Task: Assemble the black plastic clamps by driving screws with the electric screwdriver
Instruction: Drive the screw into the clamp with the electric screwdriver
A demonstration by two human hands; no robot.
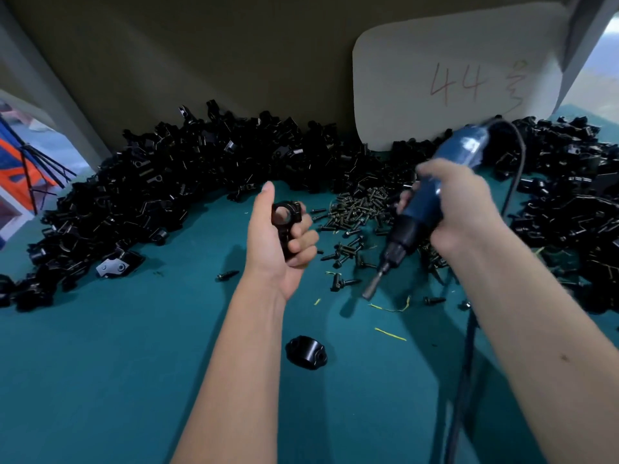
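Observation:
My left hand [278, 236] holds a black plastic clamp [286, 217] above the green table, its fingers curled round the lower part and the round opening facing me. My right hand [459, 209] grips the blue electric screwdriver [432, 202], which tilts down to the left. Its bit [373, 286] hangs above the table, apart from the clamp. A heap of dark screws [358, 209] lies between my hands and behind them. One loose black clamp half [306, 352] rests on the table near my left forearm.
A large pile of black clamp parts [160, 182] curves round the back of the green table [100, 363] from left to right. A white card marked 44 [455, 82] leans on the back wall. The screwdriver's cable [465, 380] runs down under my right forearm. Stray screws and yellow shreds lie about.

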